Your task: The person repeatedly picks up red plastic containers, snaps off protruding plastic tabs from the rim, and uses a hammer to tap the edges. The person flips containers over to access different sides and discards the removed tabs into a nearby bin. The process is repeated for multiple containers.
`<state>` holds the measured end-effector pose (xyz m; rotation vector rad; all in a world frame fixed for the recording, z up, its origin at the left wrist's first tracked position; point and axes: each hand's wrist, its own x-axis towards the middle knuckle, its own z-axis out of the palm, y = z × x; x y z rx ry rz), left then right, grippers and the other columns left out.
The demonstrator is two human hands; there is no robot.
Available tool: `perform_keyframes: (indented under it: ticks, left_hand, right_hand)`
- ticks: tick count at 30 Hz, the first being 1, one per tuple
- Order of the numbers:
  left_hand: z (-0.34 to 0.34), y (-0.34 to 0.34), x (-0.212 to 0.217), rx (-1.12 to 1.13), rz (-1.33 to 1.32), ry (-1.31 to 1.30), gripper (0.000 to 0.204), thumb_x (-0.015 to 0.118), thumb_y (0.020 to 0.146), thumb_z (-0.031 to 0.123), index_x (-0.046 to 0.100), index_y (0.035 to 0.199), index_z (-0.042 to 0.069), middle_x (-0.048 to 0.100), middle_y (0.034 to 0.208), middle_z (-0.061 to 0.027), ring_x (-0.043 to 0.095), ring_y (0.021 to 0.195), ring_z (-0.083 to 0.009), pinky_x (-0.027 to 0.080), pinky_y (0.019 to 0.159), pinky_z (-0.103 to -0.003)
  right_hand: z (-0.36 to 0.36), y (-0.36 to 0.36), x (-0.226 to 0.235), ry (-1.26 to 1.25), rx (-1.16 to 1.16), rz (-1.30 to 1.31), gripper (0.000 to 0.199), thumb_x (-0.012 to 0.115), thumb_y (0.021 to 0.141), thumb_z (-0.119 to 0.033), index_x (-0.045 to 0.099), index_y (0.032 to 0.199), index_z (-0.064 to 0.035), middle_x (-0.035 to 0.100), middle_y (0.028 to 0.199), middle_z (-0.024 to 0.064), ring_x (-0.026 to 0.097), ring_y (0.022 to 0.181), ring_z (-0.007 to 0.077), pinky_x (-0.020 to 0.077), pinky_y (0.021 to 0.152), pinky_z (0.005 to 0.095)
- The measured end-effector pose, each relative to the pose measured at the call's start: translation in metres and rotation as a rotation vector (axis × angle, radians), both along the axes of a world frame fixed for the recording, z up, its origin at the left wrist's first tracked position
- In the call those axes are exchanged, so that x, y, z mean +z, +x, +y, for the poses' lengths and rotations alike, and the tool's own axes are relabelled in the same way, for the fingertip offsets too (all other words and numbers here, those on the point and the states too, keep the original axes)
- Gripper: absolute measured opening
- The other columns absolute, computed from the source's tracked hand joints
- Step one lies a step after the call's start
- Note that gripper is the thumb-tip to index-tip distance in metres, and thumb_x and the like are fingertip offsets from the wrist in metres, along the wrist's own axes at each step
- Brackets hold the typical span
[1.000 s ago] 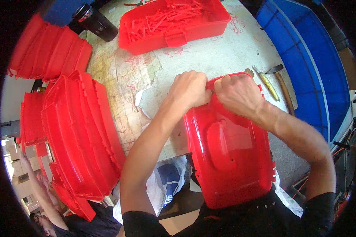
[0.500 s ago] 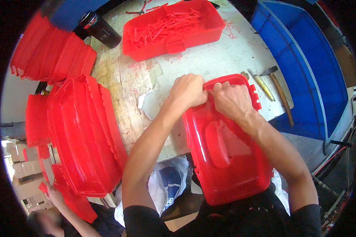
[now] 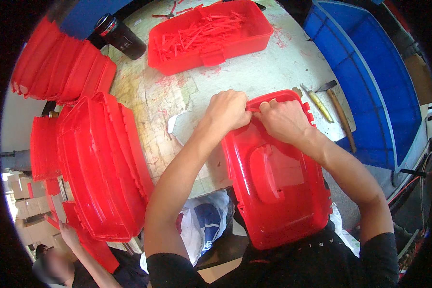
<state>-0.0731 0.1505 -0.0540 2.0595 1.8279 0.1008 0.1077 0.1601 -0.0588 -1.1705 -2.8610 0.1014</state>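
Hands (image 3: 257, 115) | grip red lid (image 3: 278, 192) far rim | fingertips hidden

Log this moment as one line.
left hand: grips far rim of red lid | right hand: grips same rim | lid: on table edge | nearby: tray of red strips

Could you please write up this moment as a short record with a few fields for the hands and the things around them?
left hand: gripping the far rim of the red plastic lid
right hand: gripping the same rim, beside the left hand
lid position: tilted against the person's body, far edge on the worktable
far side: red tray holding thin red plastic strips
left side: stack of red lids, dark cylindrical can
right side: two knives, blue crate
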Motion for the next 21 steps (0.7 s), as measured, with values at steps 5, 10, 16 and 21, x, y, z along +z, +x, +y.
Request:
perform_keyframes:
  ticks: [5,10,16,21]
  left_hand:
    - [-0.002,0.002,0.001,0.003,0.014,0.044,0.022,0.07,0.071,0.022,0.073,0.078,0.001,0.067,0.079,-0.0276,0.068,0.081,-0.0435,0.055,0.075,-0.05]
    - [-0.002,0.001,0.002,-0.009,0.002,0.035,0.018,0.069,0.072,0.016,0.073,0.077,0.0,0.068,0.08,-0.0273,0.069,0.082,-0.0428,0.056,0.075,-0.049]
    - [0.0,-0.001,0.002,-0.043,0.026,0.055,0.016,0.069,0.072,0.014,0.073,0.076,0.0,0.068,0.08,-0.0265,0.069,0.082,-0.0422,0.056,0.075,-0.049]
    - [-0.001,-0.003,0.004,-0.055,0.012,0.06,0.017,0.068,0.071,0.016,0.072,0.075,0.0,0.068,0.08,-0.0268,0.069,0.082,-0.0427,0.055,0.074,-0.049]
  right_hand:
    - [0.0,-0.008,0.011,0.023,0.013,-0.104,0.013,0.061,0.085,-0.015,0.072,0.086,-0.0073,0.073,0.079,0.0142,0.073,0.069,0.0254,0.0561,0.055,0.0385]
    - [0.0,-0.018,0.024,0.218,0.225,-0.236,0.012,0.063,0.084,-0.015,0.074,0.079,-0.0132,0.074,0.077,0.0057,0.073,0.071,0.0207,0.0545,0.056,0.0355]
    - [0.007,-0.028,0.034,0.304,0.44,-0.398,0.015,0.066,0.084,-0.017,0.075,0.072,-0.0189,0.073,0.075,-0.0019,0.072,0.074,0.0171,0.0519,0.057,0.0333]
    - [0.014,-0.036,0.041,0.321,0.514,-0.452,0.012,0.067,0.083,-0.018,0.076,0.075,-0.0192,0.074,0.078,-0.0027,0.072,0.075,0.017,0.0537,0.06,0.0334]
